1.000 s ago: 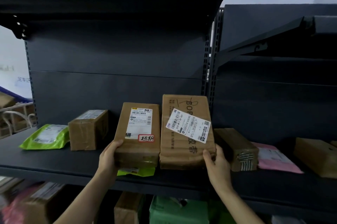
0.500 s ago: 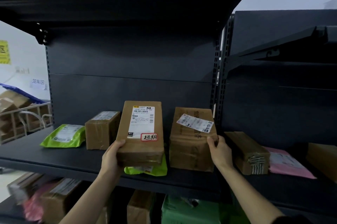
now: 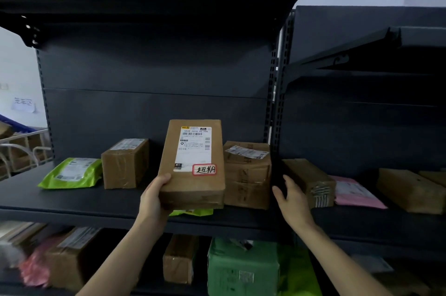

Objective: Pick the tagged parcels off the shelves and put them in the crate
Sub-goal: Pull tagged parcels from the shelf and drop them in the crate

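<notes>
Roughly mid-pick: left hand point(image 3: 154, 199) gripped the tagged parcel point(image 3: 193, 165) by its lower-left corner, thumb on the front, parcel upright just above the shelf point(image 3: 72, 201), w/ a green pouch point(image 3: 190, 212) under it. Right hand point(image 3: 293, 199) was free, fingers point(image 3: 289, 181) spread, pinching nothing, btwn the taped box point(image 3: 246, 175) and a brown box point(image 3: 309, 180). Crate wasn't in view, so drop-off was left. Taped box sat just beside the parcel, prob. could snag it.

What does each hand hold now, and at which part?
The left hand holds the tagged brown parcel, grip at its lower left corner, thumb on the front. The right hand is open and holds nothing.
</notes>
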